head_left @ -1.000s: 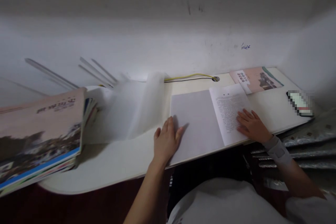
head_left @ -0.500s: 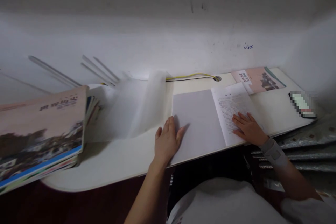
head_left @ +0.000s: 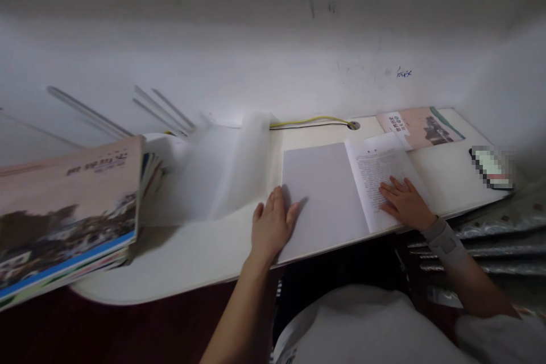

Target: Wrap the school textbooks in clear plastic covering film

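An open book (head_left: 322, 196) lies on the white desk (head_left: 205, 253), its left page blank and its right page printed. My left hand (head_left: 273, 224) lies flat at the left edge of the blank page, thumb apart from the fingers. On the printed page rests my right hand (head_left: 405, 202), fingers spread, covering part of the text. Just behind the book's right side is a pink book cover (head_left: 420, 128) with a picture on it. Left of the book lies a translucent sheet (head_left: 217, 176), partly raised at its right side.
A stack of books (head_left: 68, 216) stands at the left. A phone (head_left: 492, 169), blurred out, lies near the right end of the desk. A yellow cable (head_left: 311, 121) runs along the wall into a hole. Silvery patterned material (head_left: 503, 227) sits below the desk's right side.
My right hand has shifted very slightly right on the printed page. My left hand stays at the book's left edge, and the view has tilted a little.
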`<state>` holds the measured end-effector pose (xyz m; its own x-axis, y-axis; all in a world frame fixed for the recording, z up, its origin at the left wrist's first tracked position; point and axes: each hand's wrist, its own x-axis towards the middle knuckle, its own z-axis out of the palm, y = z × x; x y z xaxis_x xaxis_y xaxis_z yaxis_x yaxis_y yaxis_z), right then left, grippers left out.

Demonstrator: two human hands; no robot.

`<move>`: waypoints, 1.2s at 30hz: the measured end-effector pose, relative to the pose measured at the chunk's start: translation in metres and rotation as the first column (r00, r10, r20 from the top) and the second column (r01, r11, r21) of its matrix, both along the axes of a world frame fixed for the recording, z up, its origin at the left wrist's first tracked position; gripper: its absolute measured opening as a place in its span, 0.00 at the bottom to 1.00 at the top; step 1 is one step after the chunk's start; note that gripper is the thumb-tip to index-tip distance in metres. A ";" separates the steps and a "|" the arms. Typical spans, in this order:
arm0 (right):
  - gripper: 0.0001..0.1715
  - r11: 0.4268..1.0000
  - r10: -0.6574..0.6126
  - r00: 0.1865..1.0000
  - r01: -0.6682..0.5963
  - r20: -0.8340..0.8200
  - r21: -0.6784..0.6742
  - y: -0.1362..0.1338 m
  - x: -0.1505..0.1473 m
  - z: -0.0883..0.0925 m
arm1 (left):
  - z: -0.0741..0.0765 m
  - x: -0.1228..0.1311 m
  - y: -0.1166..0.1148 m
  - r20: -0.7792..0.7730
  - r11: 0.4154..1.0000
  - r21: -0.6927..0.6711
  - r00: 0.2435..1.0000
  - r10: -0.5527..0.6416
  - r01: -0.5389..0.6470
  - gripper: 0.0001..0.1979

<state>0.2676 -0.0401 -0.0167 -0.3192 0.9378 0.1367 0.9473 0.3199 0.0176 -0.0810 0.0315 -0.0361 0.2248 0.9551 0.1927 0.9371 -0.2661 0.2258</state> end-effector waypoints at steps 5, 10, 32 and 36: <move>0.27 1.000 -0.017 1.000 0.017 -0.005 0.025 -0.002 -0.001 -0.001 | 0.001 0.000 0.000 0.004 1.000 0.001 1.000 0.003 -0.003 0.33; 0.27 0.999 -0.045 0.999 0.045 -0.003 0.023 0.003 0.000 -0.001 | 0.000 0.001 0.000 -0.006 1.000 -0.007 1.000 0.010 -0.010 0.34; 0.22 0.989 0.129 0.991 -0.125 -0.040 0.078 0.008 -0.068 0.011 | 0.032 0.027 0.014 0.596 0.977 -0.207 0.786 0.160 -0.042 0.22; 0.21 0.989 0.133 0.987 -0.126 -0.090 0.083 0.008 -0.065 0.007 | 0.046 0.033 0.008 0.853 0.979 -0.186 0.507 0.121 0.080 0.29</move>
<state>0.2030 -0.0320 -0.0100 -0.4194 0.8749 0.2420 0.8965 0.4411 -0.0408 -0.0478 0.0390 0.0095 0.0251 0.9939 0.1076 0.2603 -0.1105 0.9592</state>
